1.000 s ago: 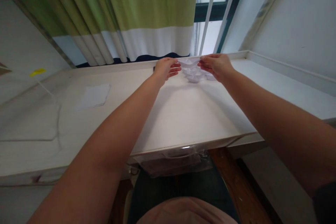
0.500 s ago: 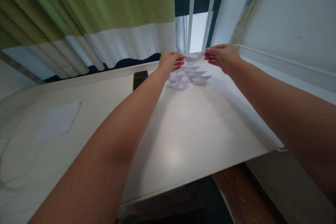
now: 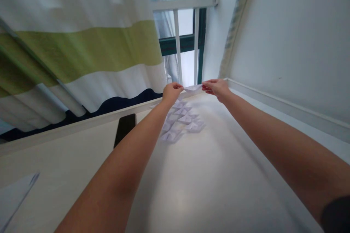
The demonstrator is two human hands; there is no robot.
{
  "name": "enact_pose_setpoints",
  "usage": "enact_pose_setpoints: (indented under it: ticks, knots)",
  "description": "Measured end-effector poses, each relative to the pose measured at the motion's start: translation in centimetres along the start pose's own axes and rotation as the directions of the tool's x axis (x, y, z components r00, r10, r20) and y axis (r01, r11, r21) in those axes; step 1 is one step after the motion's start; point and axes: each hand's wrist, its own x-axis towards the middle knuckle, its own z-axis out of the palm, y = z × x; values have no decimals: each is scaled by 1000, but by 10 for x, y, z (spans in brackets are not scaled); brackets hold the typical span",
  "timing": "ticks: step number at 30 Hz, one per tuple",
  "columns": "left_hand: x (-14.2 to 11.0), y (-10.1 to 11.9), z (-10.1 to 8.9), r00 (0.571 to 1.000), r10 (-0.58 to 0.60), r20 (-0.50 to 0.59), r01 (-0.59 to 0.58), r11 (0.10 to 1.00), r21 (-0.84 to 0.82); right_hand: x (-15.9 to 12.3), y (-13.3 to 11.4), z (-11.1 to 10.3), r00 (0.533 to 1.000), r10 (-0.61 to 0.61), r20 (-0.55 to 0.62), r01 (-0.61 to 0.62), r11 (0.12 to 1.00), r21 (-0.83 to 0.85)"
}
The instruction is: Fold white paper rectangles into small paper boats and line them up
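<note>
L hand (image 3: 171,93) & R hand (image 3: 216,88) pinched nearly closed, one at each end of a folded paper piece (image 3: 193,88), up nr the far edge of the desk (image 3: 202,178). Prob. v. light, crisp, easily crushed; best held by the tips, w/ min. force. Desk white, smooth-looking: paper sheets (image 3: 13,198) near L, dark phone (image 3: 124,128), other folded pieces (image 3: 186,117) btwn forearms. Beyond: green/white curtain (image 3: 95,51), barred window (image 3: 179,25).
</note>
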Motion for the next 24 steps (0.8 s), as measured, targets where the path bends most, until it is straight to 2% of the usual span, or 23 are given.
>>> enact_pose_setpoints:
  ticks: [6,10,16,24]
  knots:
    - [22,-8,12,992,114,56,-125,954,272,31,14,-1,999,42,7,-43,998,36]
    - [31,-15,23,985,105,138,-153,899,410,46,27,-2,996,84,0,-84,995,50]
    - [35,-21,37,971,101,215,-204,822,532,53,46,-1,990,138,-5,-137,988,67]
    - [35,-29,41,960,86,268,-235,768,595,50,56,8,982,188,25,-190,980,68]
